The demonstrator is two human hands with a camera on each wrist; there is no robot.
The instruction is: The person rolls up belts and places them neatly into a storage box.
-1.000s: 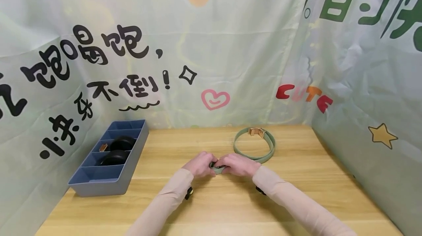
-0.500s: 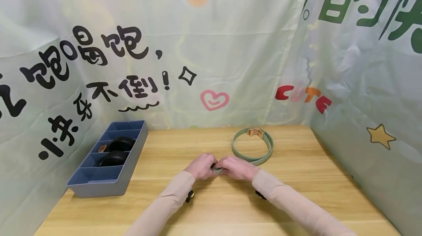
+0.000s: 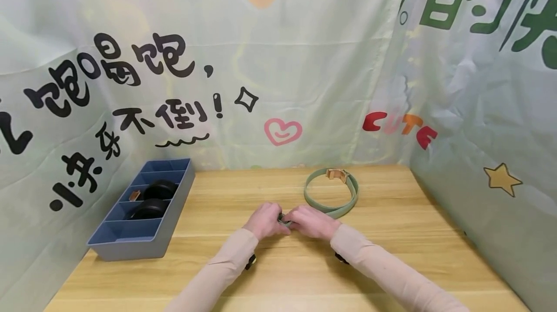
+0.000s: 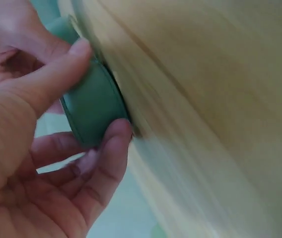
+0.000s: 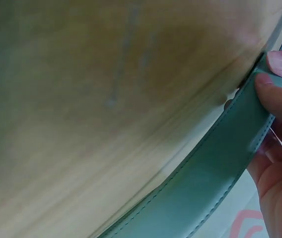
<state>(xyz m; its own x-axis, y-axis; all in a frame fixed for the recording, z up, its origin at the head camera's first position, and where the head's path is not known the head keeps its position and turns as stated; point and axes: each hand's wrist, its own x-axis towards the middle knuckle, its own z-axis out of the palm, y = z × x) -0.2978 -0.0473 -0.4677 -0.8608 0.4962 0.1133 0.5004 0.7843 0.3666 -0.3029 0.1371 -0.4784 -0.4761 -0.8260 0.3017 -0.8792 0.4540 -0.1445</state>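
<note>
A green belt (image 3: 334, 212) with stitched edges lies on the table, its far part standing in a wide loop with a gold-coloured buckle (image 3: 337, 174). Its near end is bent into a small coil. My left hand (image 3: 264, 221) grips this coil (image 4: 92, 101), thumb on one side and fingers curled on the other. Close by on the right, my right hand (image 3: 312, 221) pinches the strap (image 5: 195, 178) where it runs into the coil. The inside of the coil is mostly hidden by the fingers.
A blue-grey divided tray (image 3: 174, 234) stands at the left. Two of its compartments hold rolled black belts (image 3: 150, 209), one showing a gold-coloured buckle (image 3: 135, 196). Printed cloth walls (image 3: 304, 84) rise behind and beside the wooden table (image 3: 296, 273).
The wide loop has shifted slightly left, towards the hands. The fingers have moved a little around the small coil, which both hands still hold.
</note>
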